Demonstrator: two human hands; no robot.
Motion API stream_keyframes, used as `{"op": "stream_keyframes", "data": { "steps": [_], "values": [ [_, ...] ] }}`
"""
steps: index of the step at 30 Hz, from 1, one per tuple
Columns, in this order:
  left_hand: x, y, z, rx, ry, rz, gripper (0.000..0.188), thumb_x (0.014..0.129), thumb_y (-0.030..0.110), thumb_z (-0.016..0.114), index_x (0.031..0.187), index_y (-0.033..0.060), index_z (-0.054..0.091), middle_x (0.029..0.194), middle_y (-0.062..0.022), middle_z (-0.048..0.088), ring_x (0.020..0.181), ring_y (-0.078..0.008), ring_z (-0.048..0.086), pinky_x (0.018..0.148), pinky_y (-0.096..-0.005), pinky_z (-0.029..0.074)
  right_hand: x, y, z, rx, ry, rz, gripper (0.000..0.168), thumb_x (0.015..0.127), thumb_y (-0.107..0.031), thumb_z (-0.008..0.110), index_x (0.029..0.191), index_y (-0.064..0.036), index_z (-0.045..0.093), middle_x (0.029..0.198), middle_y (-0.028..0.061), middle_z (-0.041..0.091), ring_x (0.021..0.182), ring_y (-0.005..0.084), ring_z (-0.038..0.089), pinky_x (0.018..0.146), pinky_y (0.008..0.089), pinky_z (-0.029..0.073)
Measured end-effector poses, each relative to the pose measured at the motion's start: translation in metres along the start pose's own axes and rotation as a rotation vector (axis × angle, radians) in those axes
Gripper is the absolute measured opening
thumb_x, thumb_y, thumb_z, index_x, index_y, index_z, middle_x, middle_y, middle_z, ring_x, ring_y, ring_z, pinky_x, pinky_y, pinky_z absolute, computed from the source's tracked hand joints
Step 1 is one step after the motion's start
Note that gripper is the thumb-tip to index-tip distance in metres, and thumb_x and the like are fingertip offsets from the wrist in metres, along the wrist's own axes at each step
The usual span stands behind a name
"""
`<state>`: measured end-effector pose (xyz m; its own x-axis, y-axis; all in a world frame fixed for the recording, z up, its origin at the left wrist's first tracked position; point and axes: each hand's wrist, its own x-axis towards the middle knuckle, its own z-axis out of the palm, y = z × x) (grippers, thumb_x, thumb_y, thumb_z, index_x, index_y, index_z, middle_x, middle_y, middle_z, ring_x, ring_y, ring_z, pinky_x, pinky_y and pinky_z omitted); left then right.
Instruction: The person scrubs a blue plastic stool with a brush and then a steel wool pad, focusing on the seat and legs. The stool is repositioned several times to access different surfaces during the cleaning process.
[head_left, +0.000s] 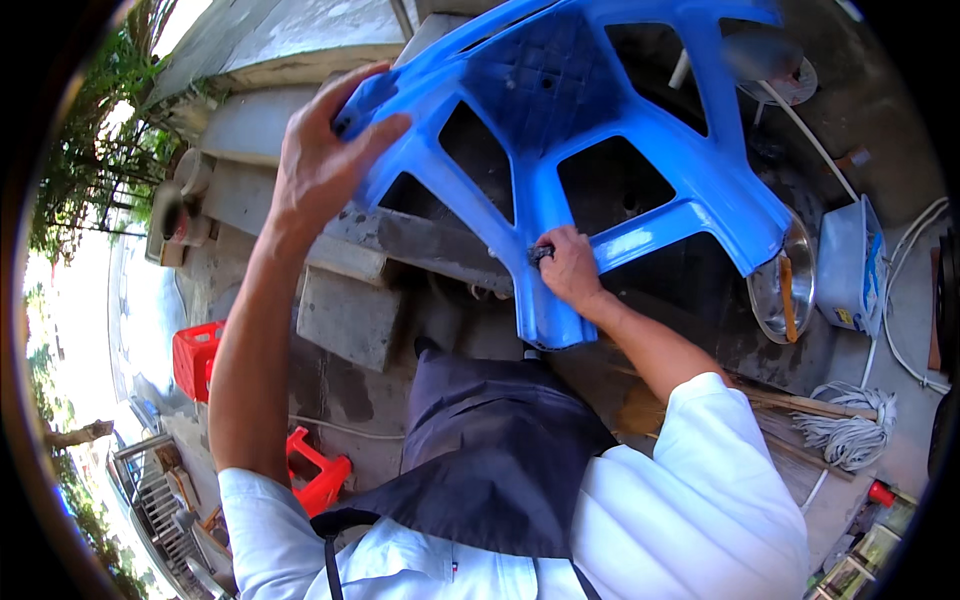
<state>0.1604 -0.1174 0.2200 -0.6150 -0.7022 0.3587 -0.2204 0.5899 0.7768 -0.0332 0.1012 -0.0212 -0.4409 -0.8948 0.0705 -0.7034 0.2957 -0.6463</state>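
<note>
A blue plastic stool (540, 187) is tipped over in front of me, showing its hollow underside and open-framed legs. My left hand (322, 150) grips the end of one leg at the upper left; the fingers are slightly blurred. In my right hand (571, 268) is a dark scouring pad (539, 254), pressed against the leg that points toward me. Most of the pad is hidden by the fingers. Beneath the stool runs a grey concrete ledge (442, 240).
Right of the stool stand a metal basin (806, 262) holding an orange-handled tool (787, 300) and a pale plastic tub (847, 262). A string mop (851, 427) lies at the lower right. Red plastic stools (319, 472) are at left, below concrete steps (247, 124).
</note>
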Motion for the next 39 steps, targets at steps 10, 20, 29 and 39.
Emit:
{"op": "stream_keyframes", "data": {
  "steps": [10,20,29,39],
  "values": [
    [0.06,0.067,0.041,0.294,-0.08,0.19,0.032,0.091,0.016,0.067,0.122,0.0069,0.07,0.09,-0.0059,0.074,0.083,-0.0104,0.063,0.079,-0.0263,0.05,0.03,-0.049,0.034,0.494,0.016,0.06,0.019,0.077,-0.003,0.06,0.095,-0.003,0.063,0.101,0.0187,0.061,0.102,0.0378,0.059,0.093,0.0429,0.048],
    [0.089,0.077,0.041,0.341,-0.19,0.249,0.036,0.089,0.022,0.073,0.12,0.0037,0.07,0.092,-0.0046,0.073,0.082,-0.0109,0.063,0.079,-0.026,0.05,-0.01,0.014,-0.002,0.217,-0.062,0.052,0.023,0.075,-0.006,0.058,0.096,-0.003,0.065,0.103,0.021,0.061,0.1,0.0402,0.058,0.091,0.0487,0.047],
    [0.109,0.053,0.072,0.19,-0.06,0.219,0.028,0.091,0.025,0.071,0.104,0.0004,0.069,0.079,-0.0041,0.063,0.074,-0.0096,0.054,0.068,-0.0268,0.045,-0.039,-0.031,-0.165,0.375,0.069,0.116,0.022,0.076,-0.003,0.063,0.098,-0.001,0.065,0.103,0.0174,0.062,0.101,0.0349,0.061,0.09,0.0403,0.049],
    [0.083,-0.006,0.078,-0.063,-0.013,-0.053,0.041,0.098,0.037,0.066,0.105,-0.0031,0.066,0.085,-0.0058,0.067,0.079,-0.0133,0.055,0.071,-0.0338,0.046,-0.111,0.277,-0.301,-0.186,0.614,0.449,0.031,0.076,-0.01,0.069,0.105,0.0,0.068,0.103,0.0157,0.068,0.102,0.0304,0.064,0.094,0.0375,0.047]
  ]
}}
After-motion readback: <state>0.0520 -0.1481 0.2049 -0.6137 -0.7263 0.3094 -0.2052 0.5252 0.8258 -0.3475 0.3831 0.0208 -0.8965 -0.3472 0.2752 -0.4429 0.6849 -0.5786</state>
